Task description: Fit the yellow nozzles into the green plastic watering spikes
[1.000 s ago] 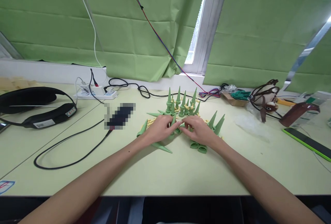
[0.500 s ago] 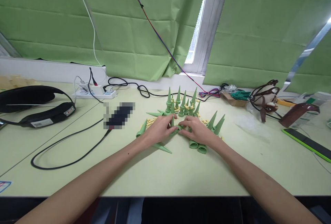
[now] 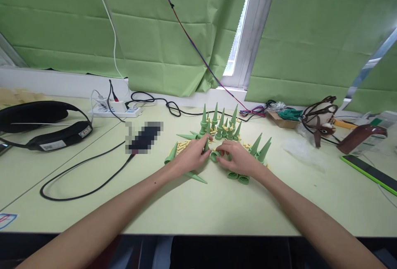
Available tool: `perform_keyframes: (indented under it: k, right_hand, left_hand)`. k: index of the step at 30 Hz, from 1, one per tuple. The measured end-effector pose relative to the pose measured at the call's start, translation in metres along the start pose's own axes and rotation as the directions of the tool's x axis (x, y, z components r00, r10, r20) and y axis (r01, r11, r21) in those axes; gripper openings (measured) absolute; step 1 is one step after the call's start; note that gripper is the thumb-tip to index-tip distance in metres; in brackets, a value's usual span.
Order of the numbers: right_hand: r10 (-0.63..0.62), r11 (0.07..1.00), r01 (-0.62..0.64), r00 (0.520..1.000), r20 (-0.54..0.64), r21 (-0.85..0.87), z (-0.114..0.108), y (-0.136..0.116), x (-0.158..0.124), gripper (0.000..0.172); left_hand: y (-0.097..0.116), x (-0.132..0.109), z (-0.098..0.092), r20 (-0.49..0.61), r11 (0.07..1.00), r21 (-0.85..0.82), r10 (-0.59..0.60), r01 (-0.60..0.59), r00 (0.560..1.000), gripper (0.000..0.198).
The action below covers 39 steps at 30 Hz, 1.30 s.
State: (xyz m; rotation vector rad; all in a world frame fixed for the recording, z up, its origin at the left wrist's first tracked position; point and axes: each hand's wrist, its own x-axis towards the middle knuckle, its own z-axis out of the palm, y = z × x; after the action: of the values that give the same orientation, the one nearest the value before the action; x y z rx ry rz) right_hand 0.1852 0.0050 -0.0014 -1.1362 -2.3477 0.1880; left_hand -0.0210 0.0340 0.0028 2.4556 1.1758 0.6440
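My left hand [image 3: 192, 154] is closed on a green cone [image 3: 206, 144], which points up between thumb and fingers. Facing it, my right hand [image 3: 237, 159] pinches a short hollow green cylinder [image 3: 214, 156], its round opening turned toward me. The two pieces are close but apart. Behind my hands stand several upright green cones on ribbed bases [image 3: 221, 125], with small yellow pieces [image 3: 182, 145] scattered around them. A loose green cone [image 3: 196, 176] lies beneath my left wrist. Beside my right wrist lie two hollow green cylinders [image 3: 243, 179], and more cones [image 3: 263, 151] stand behind it.
On the left are a black headset-like strap [image 3: 58, 136], a power strip [image 3: 116, 111] and a pixelated dark device [image 3: 144, 137] with a cable. To the right lie clear plastic [image 3: 302, 153], a brown bottle [image 3: 361, 138], a green-edged phone [image 3: 372, 176] and a cardboard box [image 3: 282, 121].
My right hand and the green cylinder have drawn slightly away from the cone in my left hand, and the cylinder's opening now shows more. The whole view has shifted a little.
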Motion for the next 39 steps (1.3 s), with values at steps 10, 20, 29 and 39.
perform_keyframes:
  k: [10, 20, 29, 39]
  right_hand:
    - [-0.059, 0.994, 0.068, 0.992, -0.11, 0.082, 0.0005, -0.0055, -0.0021, 0.017]
    - [-0.003, 0.998, 0.008, 0.997, -0.074, 0.07, 0.003, -0.0044, -0.0023, 0.01]
    - [0.048, 0.999, -0.048, 0.999, 0.012, 0.017, 0.002, -0.0042, -0.0021, 0.011]
    - [0.009, 1.0, -0.011, 0.997, -0.082, -0.023, -0.0017, -0.0076, -0.0044, 0.014]
  left_hand:
    - [0.0058, 0.0027, -0.004, -0.028, 0.97, -0.235, -0.066, 0.057, 0.997, 0.029]
    - [0.0057, 0.0017, -0.0054, 0.064, 0.984, -0.175, -0.033, 0.044, 0.997, 0.025]
    - [0.0092, -0.001, -0.0054, 0.089, 0.984, -0.176, 0.02, -0.004, 0.996, 0.02]
    - [0.006, 0.0036, -0.0038, 0.014, 0.958, -0.287, -0.002, 0.006, 1.0, 0.024]
